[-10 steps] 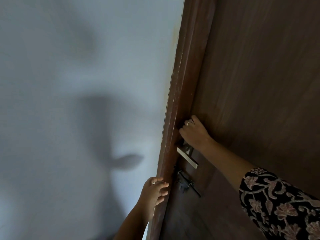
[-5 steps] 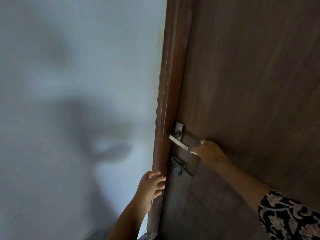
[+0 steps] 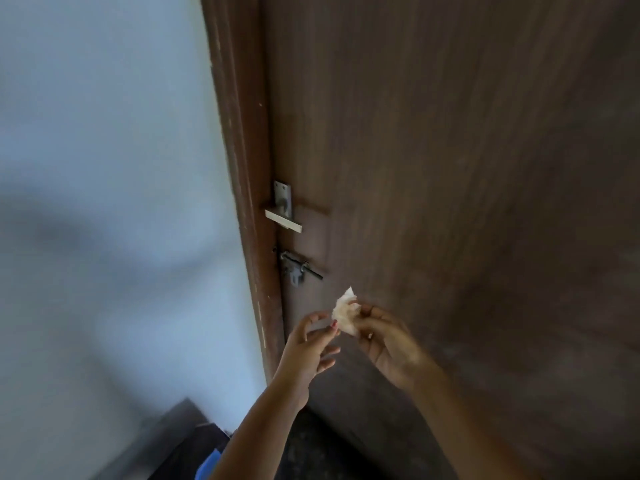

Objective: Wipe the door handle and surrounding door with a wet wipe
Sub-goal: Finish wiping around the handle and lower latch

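Note:
A dark brown wooden door [image 3: 450, 168] fills the right of the head view. Its silver lever handle [image 3: 283, 218] sits on a metal plate near the door's left edge, with a dark sliding bolt latch [image 3: 298, 270] below it. A crumpled white wet wipe [image 3: 344, 311] is pinched in the fingers of my right hand [image 3: 388, 344], held in the air below the latch and away from the handle. My left hand [image 3: 308, 348] is beside it, fingers spread, its fingertips touching the wipe's left edge.
The brown door frame [image 3: 242, 168] runs down beside a pale blue wall [image 3: 104, 168] on the left. A dark floor and skirting [image 3: 173, 441] lie below, with a small blue object [image 3: 207, 465] at the bottom edge.
My right hand left the door near the handle and came down below the latch with the wipe. My left hand left the door frame and moved right to meet it.

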A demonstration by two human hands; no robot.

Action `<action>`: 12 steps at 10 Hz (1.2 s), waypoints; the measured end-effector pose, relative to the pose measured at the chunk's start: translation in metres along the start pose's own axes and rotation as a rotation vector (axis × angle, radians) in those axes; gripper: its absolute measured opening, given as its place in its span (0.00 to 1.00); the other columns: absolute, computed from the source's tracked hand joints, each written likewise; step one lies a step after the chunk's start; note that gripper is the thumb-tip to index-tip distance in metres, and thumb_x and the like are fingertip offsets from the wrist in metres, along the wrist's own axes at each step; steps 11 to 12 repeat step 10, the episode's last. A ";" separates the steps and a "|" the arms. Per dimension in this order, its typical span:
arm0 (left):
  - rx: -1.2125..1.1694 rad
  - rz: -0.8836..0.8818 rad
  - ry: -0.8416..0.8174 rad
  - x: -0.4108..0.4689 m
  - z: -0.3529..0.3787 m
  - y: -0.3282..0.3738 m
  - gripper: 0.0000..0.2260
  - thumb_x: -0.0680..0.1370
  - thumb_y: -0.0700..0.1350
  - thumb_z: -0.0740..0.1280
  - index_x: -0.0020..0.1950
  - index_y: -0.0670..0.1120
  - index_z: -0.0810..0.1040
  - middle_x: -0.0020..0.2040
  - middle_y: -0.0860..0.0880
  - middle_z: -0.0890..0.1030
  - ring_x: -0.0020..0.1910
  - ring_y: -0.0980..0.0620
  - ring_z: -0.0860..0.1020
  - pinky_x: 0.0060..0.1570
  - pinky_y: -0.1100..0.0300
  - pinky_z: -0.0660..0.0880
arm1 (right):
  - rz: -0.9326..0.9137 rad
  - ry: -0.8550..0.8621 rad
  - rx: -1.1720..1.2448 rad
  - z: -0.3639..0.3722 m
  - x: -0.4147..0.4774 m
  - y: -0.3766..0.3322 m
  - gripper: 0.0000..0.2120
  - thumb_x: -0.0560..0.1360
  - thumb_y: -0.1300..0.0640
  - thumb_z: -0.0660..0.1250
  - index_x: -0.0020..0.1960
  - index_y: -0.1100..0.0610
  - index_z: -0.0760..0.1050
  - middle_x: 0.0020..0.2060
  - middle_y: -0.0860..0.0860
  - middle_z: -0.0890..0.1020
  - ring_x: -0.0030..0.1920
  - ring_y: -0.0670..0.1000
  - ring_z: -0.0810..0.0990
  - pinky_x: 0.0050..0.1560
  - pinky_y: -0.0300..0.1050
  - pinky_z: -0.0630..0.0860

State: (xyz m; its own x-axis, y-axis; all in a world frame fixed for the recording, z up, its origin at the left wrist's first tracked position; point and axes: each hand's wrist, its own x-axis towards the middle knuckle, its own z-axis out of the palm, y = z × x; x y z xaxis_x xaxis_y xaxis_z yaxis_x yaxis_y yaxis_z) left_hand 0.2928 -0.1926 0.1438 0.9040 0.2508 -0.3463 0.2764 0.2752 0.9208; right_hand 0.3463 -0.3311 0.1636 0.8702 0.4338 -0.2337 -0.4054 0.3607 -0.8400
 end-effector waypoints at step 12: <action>1.059 -0.395 -0.429 -0.132 0.121 -0.499 0.01 0.72 0.44 0.72 0.41 0.48 0.83 0.43 0.48 0.86 0.45 0.49 0.83 0.50 0.56 0.78 | 0.641 1.456 0.051 -0.378 -0.331 0.437 0.12 0.71 0.71 0.66 0.43 0.56 0.81 0.41 0.59 0.83 0.37 0.55 0.81 0.39 0.51 0.82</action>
